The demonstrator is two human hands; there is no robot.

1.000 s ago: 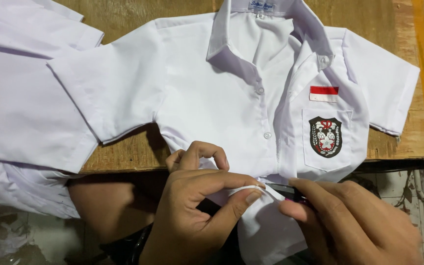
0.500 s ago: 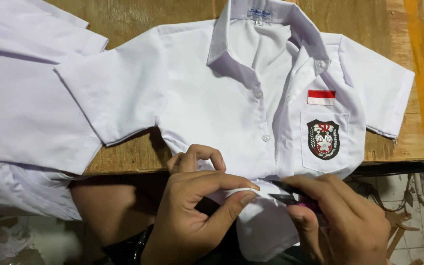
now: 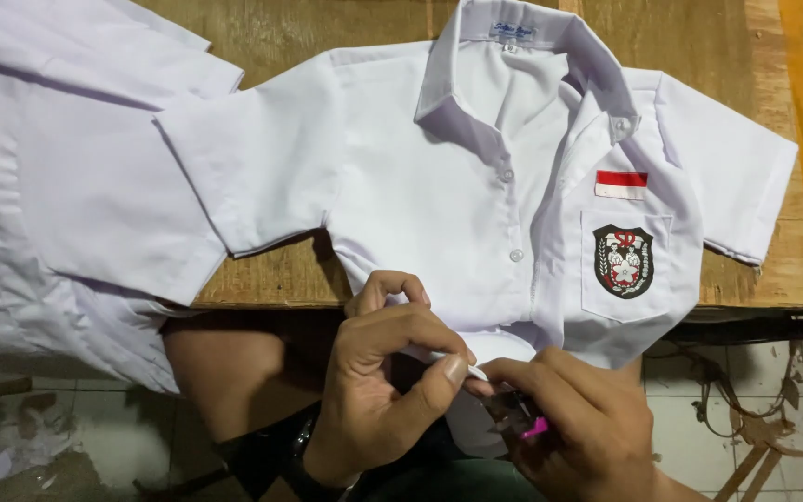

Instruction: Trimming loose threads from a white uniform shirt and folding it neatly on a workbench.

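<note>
Item one, our left hand (image 3: 388, 390): curled, thumb and forefinger pinching the lower hem of the white shirt (image 3: 439, 186), just below the bench edge. A dark band sits on its wrist.

Item two, our right hand (image 3: 578, 428): closed around a small tool with a pink end (image 3: 533, 429), its tip brought against the same pinched bit of hem. We cannot tell what kind of tool it is; most of it is hidden in the fingers.

Item three, the white shirt: short-sleeved, collared, laid front-up on the bench with the collar far from us and the tail hanging over the near edge into our hands. Both sleeves spread flat to the sides. A row of small white buttons (image 3: 516, 255) runs down the placket, fastened. A chest pocket carries a dark shield-shaped badge (image 3: 623, 261) with red and white figures; just above the pocket sits a small red-and-white rectangular patch (image 3: 621, 184). A label shows inside the collar.

Item four, the wooden bench (image 3: 281, 279): brown, worn, with an orange stripe along its right side.

Item five, further white garments (image 3: 67, 186): piled to the left, overlapping the shirt's sleeve and draping off the bench edge.

Item six, the tiled floor (image 3: 755, 437): pale, littered with scraps and cords, below on the right.
</note>
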